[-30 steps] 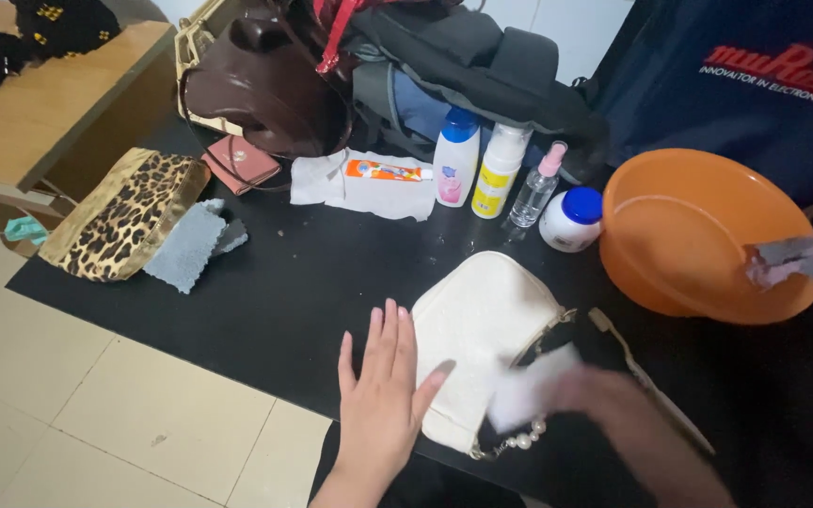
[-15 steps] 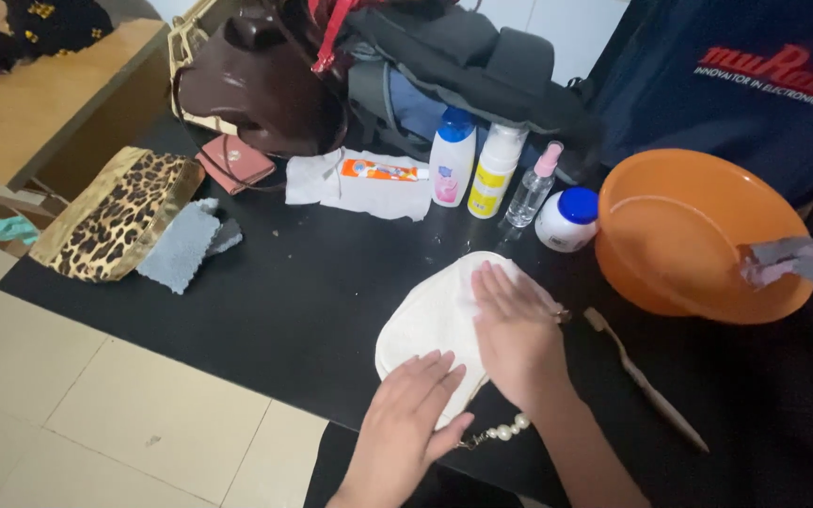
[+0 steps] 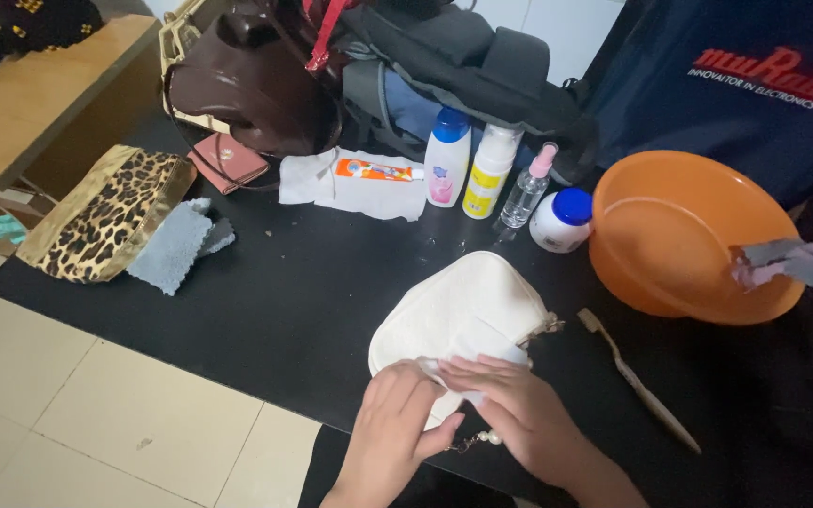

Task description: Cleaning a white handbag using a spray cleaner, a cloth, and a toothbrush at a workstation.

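— Two hands at the near edge: what are they doing?

— The left hand and the right hand lie side by side, palms down, on the near end of a white bag. Fingers are loosely spread and flat, pressing a small white cloth against the bag, not clenched round anything.

— And where does the bag lie?

— On a black surface, near its front edge, with a bead chain trailing out below the hands. Just right of it lies a wooden brush, slantwise.

— What is beyond?

— An orange bowl to the right, with a grey rag hung over its rim. Behind the bag stand a white jar with a blue lid, a small clear bottle, a yellow bottle and a white bottle with a blue cap. A tube lies on a white tissue. Far left are a leopard-print pouch, a grey cloth and a pink wallet; behind them a brown handbag and dark bags.

— The room?

— Pale floor tiles below the surface, a wooden table at far left.

— Anything unclear?

— The cloth is mostly covered by the hands, the dark bags are cut off at the top, and the far right is too dim to read.
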